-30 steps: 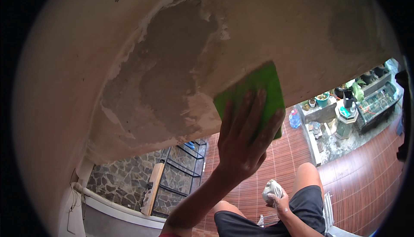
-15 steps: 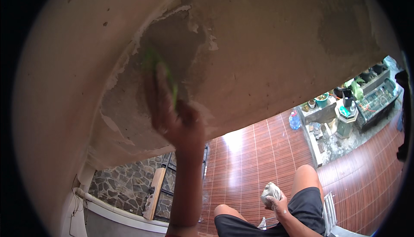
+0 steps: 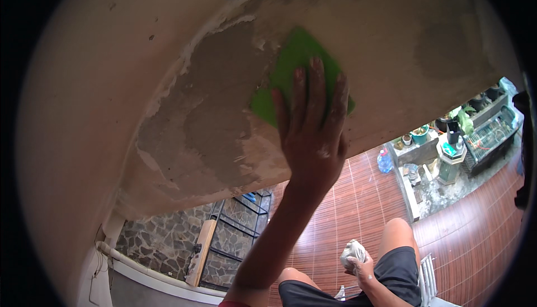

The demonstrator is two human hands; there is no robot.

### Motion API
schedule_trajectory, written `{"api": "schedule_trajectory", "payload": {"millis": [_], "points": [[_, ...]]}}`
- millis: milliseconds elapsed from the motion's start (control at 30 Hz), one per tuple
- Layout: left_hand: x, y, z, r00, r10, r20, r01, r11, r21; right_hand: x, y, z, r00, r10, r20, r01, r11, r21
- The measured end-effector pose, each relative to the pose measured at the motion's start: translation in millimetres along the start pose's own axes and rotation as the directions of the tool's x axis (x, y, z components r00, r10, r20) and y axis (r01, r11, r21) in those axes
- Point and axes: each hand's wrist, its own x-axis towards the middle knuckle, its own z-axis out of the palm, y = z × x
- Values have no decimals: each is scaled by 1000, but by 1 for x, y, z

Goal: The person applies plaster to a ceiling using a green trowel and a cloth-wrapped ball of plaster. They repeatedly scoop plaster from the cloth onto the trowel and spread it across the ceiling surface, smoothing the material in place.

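Note:
My left hand (image 3: 313, 122) is raised against the sloping plastered surface (image 3: 380, 55) overhead, its fingers laid along a flat green putty spreader (image 3: 302, 50). The spreader lies almost flat on the surface, one corner pointing up. The thumb side is partly hidden. Left of it runs a rough grey patch (image 3: 207, 94) with ragged, peeling edges. Low in front of my lap, my right hand (image 3: 363, 268) is closed around a crumpled whitish plastic bag (image 3: 352, 250); its contents cannot be made out. Pale smears mark both hands.
Below is a reddish-brown tiled floor (image 3: 358, 195). A dark metal frame (image 3: 240, 217) and a wooden plank (image 3: 202, 251) stand by stone paving at lower left. To the right are a blue water bottle (image 3: 384, 161), potted plants, a black crate (image 3: 492, 133) and a white slatted seat (image 3: 428, 279).
My left hand has swept the green spreader rightward across the surface, turning it from edge-on to nearly flat. My right hand stays in place with the bag.

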Motion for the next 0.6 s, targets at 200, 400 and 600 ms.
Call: {"api": "schedule_trajectory", "payload": {"millis": [200,400,600], "points": [[-28,0,-55,921,252,297,-191,957,-219,1,1,-6,1000,-24,-6,24,999,31],[-12,-27,-80,952,263,155,-247,962,-114,0,-4,1,999,-10,-34,11,1000,22],[45,-74,-54,944,311,109,-316,948,33,4,5,-1,1000,6,-27,-6,1000,-7]]}}
